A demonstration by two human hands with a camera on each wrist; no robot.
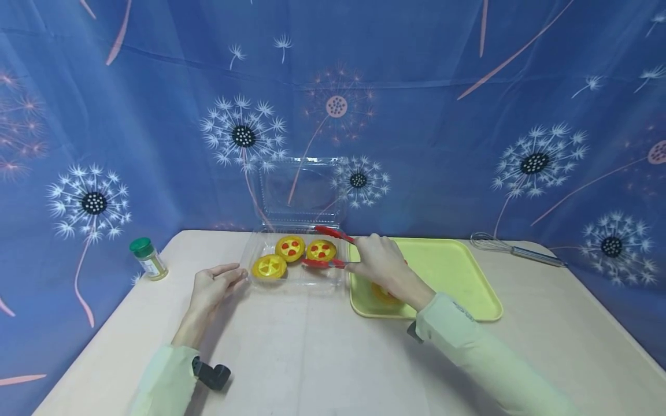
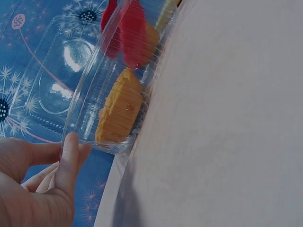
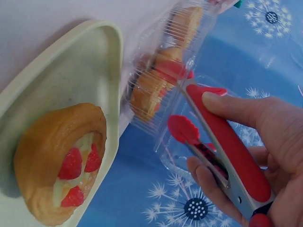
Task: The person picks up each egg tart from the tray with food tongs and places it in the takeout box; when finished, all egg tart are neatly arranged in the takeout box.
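A clear plastic clamshell box (image 1: 312, 282) stands with its lid raised at the back. My left hand (image 1: 215, 287) pinches the box's left rim between thumb and fingers. Three toy egg tarts lie inside: a yellow-topped tart (image 1: 269, 267) at the front left, a red-dotted tart (image 1: 289, 248) behind it, and another red-dotted tart (image 1: 321, 250) at the right. My right hand (image 1: 382, 261) grips red-tipped tongs (image 3: 227, 137), whose tips are spread apart over the box, one on either side of the right tart in the head view.
A pale yellow tray (image 1: 452, 277) lies right of the box, bearing a tart with red pieces (image 3: 42, 165), partly hidden under my right wrist in the head view. A whisk (image 1: 520, 251) lies at the far right. A green-capped shaker (image 1: 150, 260) stands at the left edge.
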